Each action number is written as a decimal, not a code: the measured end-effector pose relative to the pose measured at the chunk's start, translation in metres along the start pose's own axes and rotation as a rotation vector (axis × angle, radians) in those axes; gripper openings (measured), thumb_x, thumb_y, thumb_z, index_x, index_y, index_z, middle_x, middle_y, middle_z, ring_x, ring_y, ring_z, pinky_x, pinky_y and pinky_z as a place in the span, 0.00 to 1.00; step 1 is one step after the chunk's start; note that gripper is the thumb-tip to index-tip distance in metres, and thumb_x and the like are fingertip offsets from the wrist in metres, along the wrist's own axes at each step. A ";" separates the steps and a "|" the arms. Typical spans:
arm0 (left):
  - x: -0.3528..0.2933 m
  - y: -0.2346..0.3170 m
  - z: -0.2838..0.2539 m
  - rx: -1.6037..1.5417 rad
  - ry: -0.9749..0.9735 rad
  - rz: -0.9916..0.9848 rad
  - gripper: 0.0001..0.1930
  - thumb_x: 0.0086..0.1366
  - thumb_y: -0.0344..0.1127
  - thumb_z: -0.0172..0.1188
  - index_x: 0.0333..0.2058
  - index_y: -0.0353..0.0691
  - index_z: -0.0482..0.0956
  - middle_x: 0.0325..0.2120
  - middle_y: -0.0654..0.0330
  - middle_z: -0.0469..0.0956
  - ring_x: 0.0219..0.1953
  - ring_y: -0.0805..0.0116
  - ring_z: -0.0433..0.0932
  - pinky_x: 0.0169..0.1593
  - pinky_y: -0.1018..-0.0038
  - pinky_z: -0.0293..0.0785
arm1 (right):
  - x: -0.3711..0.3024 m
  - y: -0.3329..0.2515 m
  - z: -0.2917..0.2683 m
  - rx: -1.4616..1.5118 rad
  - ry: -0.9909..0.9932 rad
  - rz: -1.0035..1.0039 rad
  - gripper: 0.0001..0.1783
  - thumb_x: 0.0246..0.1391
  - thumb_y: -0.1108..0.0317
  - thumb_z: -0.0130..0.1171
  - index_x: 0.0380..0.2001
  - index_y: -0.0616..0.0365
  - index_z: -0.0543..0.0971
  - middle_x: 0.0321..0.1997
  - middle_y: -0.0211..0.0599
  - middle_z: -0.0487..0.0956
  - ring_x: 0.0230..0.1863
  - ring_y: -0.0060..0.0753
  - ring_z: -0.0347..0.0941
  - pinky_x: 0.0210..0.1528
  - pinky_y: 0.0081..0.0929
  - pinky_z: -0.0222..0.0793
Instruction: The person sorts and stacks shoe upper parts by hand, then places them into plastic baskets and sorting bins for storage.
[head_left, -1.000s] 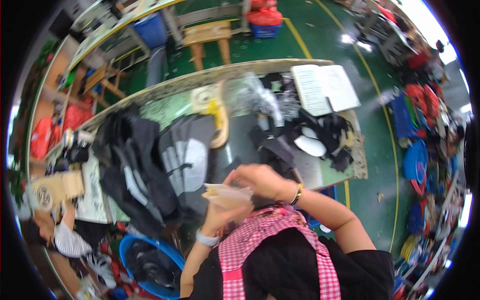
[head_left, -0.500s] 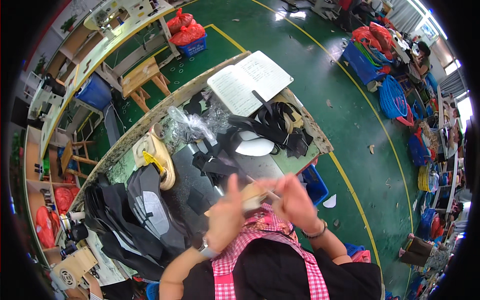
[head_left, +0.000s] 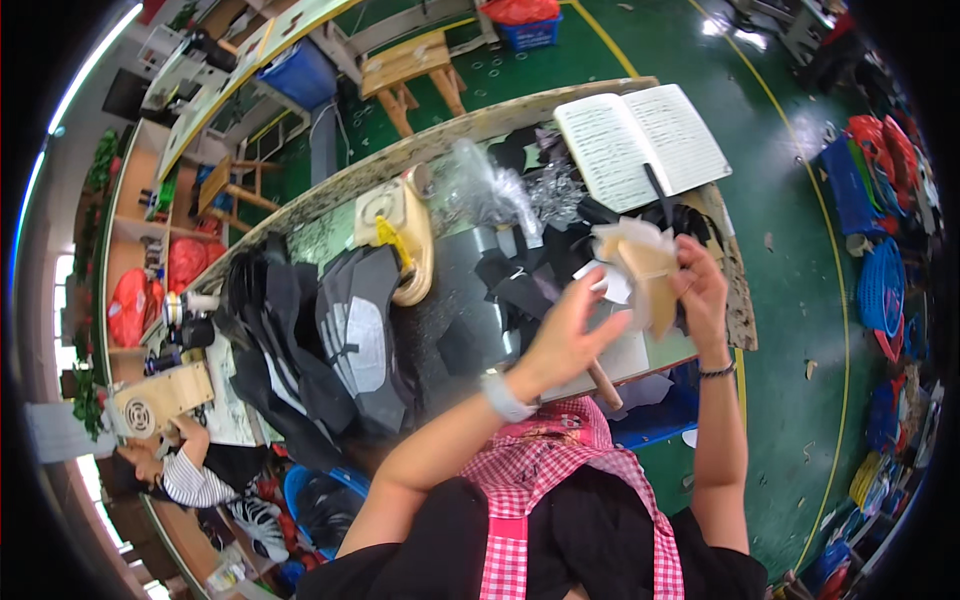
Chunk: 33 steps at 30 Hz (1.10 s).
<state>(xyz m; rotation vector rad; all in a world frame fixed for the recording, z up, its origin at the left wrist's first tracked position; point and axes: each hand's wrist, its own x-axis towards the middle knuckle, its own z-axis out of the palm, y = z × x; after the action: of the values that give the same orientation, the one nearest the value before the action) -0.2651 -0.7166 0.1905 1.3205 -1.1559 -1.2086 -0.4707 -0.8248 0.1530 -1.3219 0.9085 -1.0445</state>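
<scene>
In my right hand (head_left: 705, 290), raised over the right side of the workbench, is a loose bunch of thin beige and whitish cut pieces (head_left: 648, 265), blurred by motion and gripped at their right edge. My left hand (head_left: 570, 340) is just left of the bunch, fingers and thumb spread, with nothing clearly held. A wooden handle (head_left: 604, 384) sticks out over the bench's near edge below the left hand; its other end is hidden. Black cut pieces (head_left: 520, 290) lie left of my left hand. Behind the bunch, black strips (head_left: 598, 212) are partly covered.
An open notebook (head_left: 610, 150) lies at the bench's far right. Crumpled clear plastic (head_left: 490, 185), a cream machine part with a yellow piece (head_left: 405, 235) and stacked dark panels (head_left: 355, 330) sit leftward. A blue bin (head_left: 660, 420) stands below the edge. Another person (head_left: 200, 465) sits at lower left.
The view has turned, shifting the bench rightward. My hands, earlier close together above the apron, have moved apart and farther over the bench; the right one now holds up the beige pieces.
</scene>
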 end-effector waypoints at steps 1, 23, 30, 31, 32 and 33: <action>-0.011 0.012 -0.027 0.078 0.022 -0.076 0.26 0.62 0.34 0.60 0.57 0.35 0.63 0.50 0.50 0.73 0.47 0.66 0.77 0.48 0.73 0.75 | 0.016 0.013 -0.011 -0.045 0.049 -0.057 0.29 0.53 0.73 0.61 0.58 0.66 0.66 0.54 0.36 0.73 0.46 0.22 0.71 0.48 0.19 0.69; 0.001 -0.039 -0.155 -0.142 0.622 -0.071 0.23 0.58 0.34 0.66 0.47 0.37 0.65 0.34 0.62 0.73 0.31 0.75 0.76 0.31 0.81 0.73 | -0.031 0.028 0.153 -0.569 -0.256 0.260 0.18 0.40 0.67 0.70 0.35 0.58 0.76 0.36 0.38 0.74 0.35 0.35 0.73 0.39 0.29 0.70; 0.021 -0.101 -0.145 0.547 0.227 -0.626 0.35 0.56 0.63 0.58 0.32 0.25 0.76 0.27 0.46 0.79 0.29 0.58 0.80 0.32 0.68 0.75 | -0.030 0.051 0.141 -0.504 -0.215 0.209 0.17 0.44 0.64 0.67 0.33 0.65 0.78 0.28 0.43 0.80 0.28 0.40 0.77 0.32 0.30 0.70; 0.029 -0.079 -0.130 0.530 0.143 -0.771 0.39 0.54 0.68 0.55 0.27 0.25 0.79 0.32 0.38 0.79 0.39 0.51 0.80 0.42 0.62 0.74 | -0.030 0.050 0.134 -0.279 -0.110 0.262 0.17 0.45 0.62 0.66 0.31 0.68 0.79 0.26 0.46 0.80 0.27 0.40 0.77 0.31 0.31 0.70; 0.032 -0.072 -0.125 0.537 0.137 -0.792 0.41 0.53 0.68 0.57 0.29 0.21 0.78 0.31 0.35 0.79 0.38 0.47 0.81 0.42 0.61 0.75 | -0.028 0.050 0.124 -0.262 -0.098 0.341 0.17 0.46 0.62 0.66 0.31 0.68 0.79 0.27 0.47 0.80 0.28 0.40 0.77 0.32 0.31 0.70; 0.032 -0.082 -0.123 0.538 0.141 -0.796 0.41 0.53 0.68 0.57 0.29 0.21 0.78 0.31 0.35 0.79 0.38 0.47 0.81 0.42 0.61 0.75 | -0.026 0.052 0.118 -0.245 -0.086 0.420 0.17 0.46 0.63 0.65 0.32 0.67 0.79 0.28 0.48 0.80 0.29 0.39 0.77 0.33 0.31 0.70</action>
<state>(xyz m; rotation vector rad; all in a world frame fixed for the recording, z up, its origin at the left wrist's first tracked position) -0.1376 -0.7348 0.1115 2.3825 -0.8938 -1.3497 -0.3627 -0.7664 0.1071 -1.2882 1.2128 -0.5602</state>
